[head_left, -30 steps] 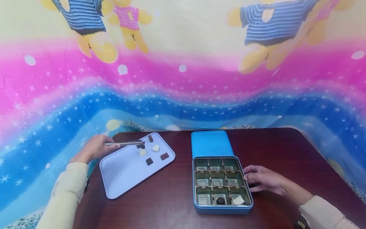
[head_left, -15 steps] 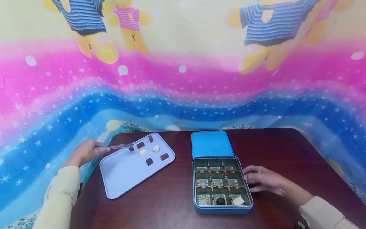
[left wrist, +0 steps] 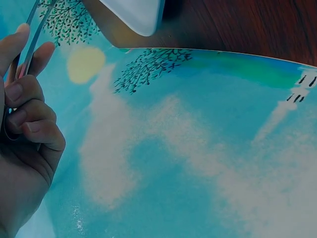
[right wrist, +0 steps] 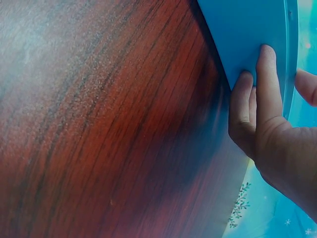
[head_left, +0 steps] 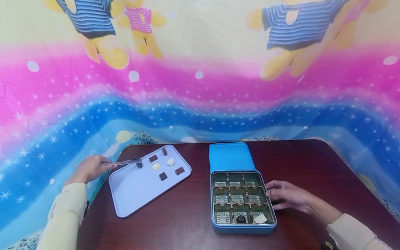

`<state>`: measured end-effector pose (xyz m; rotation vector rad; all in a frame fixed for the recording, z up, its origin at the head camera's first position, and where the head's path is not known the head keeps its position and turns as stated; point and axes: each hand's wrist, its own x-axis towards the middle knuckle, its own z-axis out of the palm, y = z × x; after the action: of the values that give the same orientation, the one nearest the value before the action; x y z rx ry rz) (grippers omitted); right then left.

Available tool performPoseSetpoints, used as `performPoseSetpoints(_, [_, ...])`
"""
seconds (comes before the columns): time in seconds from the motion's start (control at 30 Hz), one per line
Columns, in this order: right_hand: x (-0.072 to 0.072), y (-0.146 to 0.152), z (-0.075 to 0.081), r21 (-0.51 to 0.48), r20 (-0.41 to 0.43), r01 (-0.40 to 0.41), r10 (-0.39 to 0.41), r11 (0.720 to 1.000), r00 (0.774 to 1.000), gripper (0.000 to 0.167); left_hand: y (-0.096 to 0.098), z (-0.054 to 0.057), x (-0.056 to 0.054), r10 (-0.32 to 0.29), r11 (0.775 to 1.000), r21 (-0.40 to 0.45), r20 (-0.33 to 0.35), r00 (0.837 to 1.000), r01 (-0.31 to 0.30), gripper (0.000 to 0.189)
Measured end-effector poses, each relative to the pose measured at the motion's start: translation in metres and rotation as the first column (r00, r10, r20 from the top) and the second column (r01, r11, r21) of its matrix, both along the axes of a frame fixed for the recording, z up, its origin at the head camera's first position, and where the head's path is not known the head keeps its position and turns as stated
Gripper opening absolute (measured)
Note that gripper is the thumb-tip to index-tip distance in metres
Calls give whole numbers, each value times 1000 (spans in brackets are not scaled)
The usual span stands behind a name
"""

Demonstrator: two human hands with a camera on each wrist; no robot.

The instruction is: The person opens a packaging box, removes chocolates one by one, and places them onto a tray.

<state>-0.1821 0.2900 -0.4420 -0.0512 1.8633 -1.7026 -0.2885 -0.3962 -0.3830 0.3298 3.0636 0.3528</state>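
In the head view my left hand (head_left: 89, 169) grips metal tongs (head_left: 123, 162) over the left edge of the pale tray (head_left: 131, 198). A small dark chocolate (head_left: 139, 165) sits at the tongs' tips; whether it is lifted off the tray I cannot tell. In the left wrist view, curled fingers (left wrist: 34, 111) wrap the tongs' handle; the tips are out of frame. My right hand (head_left: 290, 196) touches the right side of the blue box (head_left: 243, 230). In the right wrist view, fairly straight fingers (right wrist: 267, 89) lie against its wall, with the thumb by the rim.
Several brown, dark and cream chocolates, such as a cream one (head_left: 170, 162), lie on the tray's far half. The box's gold insert has square compartments; a dark chocolate (head_left: 241, 219) and a white piece (head_left: 260, 218) lie in front ones. The blue lid (head_left: 231, 156) lies behind the box.
My left hand and the tongs have moved left, and the dark chocolate at the tips has gone left with them. My right hand and the box have stayed put.
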Motion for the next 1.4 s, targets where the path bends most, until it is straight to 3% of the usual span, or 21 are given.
performPoseSetpoints(0.4, [1,0,1,-9,-5,-5,5,1000,1000,46,6,-13,-9,44,999,-1,43,998,-44,46])
performPoseSetpoints(0.73, [0,1,0,-21,-19,-19,18,1000,1000,44,8,-12,-8,68,998,-10,44,997,-68,58])
performPoseSetpoints(0.87, [0,0,0,-16,-12,-13,13,1000,1000,44,14,-4,-8,54,999,-2,-4,999,-54,71])
performPoseSetpoints(1.0, [1,0,0,-11,-13,-14,13,1000,1000,45,35,11,-5,17,1000,5,-70,997,-16,79])
performPoseSetpoints(1.17, [1,1,-1,-9,-21,-20,20,1000,1000,46,75,33,-3,-67,998,12,-143,987,69,67])
performPoseSetpoints(1.4, [1,0,-1,-7,-14,-15,15,1000,1000,46,127,52,1,-200,979,-3,-228,953,205,43])
